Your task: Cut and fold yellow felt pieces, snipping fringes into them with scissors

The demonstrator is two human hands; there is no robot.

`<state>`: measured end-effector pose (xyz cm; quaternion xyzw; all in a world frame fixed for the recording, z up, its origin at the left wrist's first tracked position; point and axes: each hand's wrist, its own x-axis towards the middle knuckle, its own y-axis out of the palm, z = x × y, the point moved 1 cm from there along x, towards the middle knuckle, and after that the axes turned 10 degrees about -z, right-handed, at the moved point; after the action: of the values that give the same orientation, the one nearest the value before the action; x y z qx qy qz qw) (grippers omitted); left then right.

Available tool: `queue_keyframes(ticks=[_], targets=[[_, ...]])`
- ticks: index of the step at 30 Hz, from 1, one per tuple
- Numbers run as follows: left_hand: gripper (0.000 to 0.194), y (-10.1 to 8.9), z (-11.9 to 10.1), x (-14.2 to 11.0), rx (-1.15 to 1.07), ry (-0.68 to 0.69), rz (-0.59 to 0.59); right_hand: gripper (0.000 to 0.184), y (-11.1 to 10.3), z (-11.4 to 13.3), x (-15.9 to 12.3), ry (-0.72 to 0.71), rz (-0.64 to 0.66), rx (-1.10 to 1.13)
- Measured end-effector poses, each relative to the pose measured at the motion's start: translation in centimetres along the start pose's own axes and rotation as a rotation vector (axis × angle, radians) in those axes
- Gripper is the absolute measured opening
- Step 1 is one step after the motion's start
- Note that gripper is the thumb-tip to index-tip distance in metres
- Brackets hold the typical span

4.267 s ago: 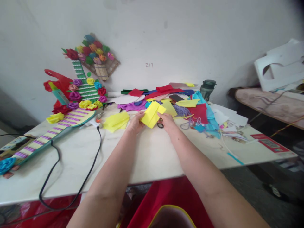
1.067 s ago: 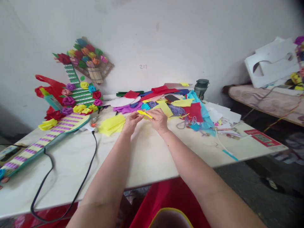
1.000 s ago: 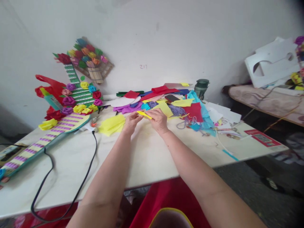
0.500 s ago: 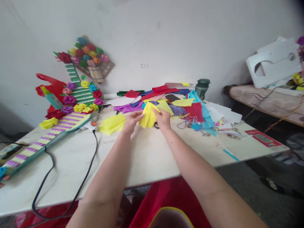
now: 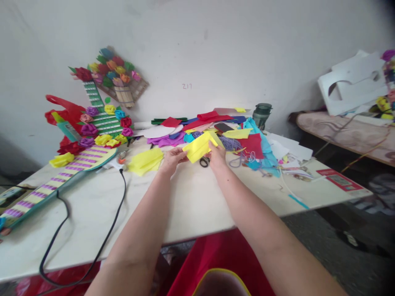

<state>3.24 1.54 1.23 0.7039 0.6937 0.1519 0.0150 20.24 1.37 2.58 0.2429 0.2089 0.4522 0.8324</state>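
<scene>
A creased sheet of yellow crepe paper (image 5: 199, 147) is stretched between my two hands above the white table. My left hand (image 5: 173, 159) pinches its left corner. At its right end my right hand (image 5: 216, 154) grips it, thumb on top. The black handle loops of scissors (image 5: 204, 161) show on the table beneath the paper; their blades are hidden. Left of my left hand lies more yellow crepe paper (image 5: 145, 161). A tangle of purple yarn (image 5: 231, 143) sits just beyond my right hand.
Red paper (image 5: 253, 144), blue paper (image 5: 268, 148) and a dark green jar (image 5: 262, 114) stand at the back right. On the left are a guitar-shaped decoration (image 5: 66, 174) with paper flowers, a glue bottle (image 5: 68, 129) and a black power cord (image 5: 119, 213).
The yellow paper has gone from upright and bunched to spread out and tilted sideways. My right hand has shifted slightly right, and more of the scissors' handles shows.
</scene>
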Motion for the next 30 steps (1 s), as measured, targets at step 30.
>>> queue_keyframes(ticks=[30], targets=[[0.006, -0.8, -0.1, 0.6, -0.431, -0.025, -0.316, 0.006, 0.4, -0.4, -3.0, -0.896, 1.127, -1.523]])
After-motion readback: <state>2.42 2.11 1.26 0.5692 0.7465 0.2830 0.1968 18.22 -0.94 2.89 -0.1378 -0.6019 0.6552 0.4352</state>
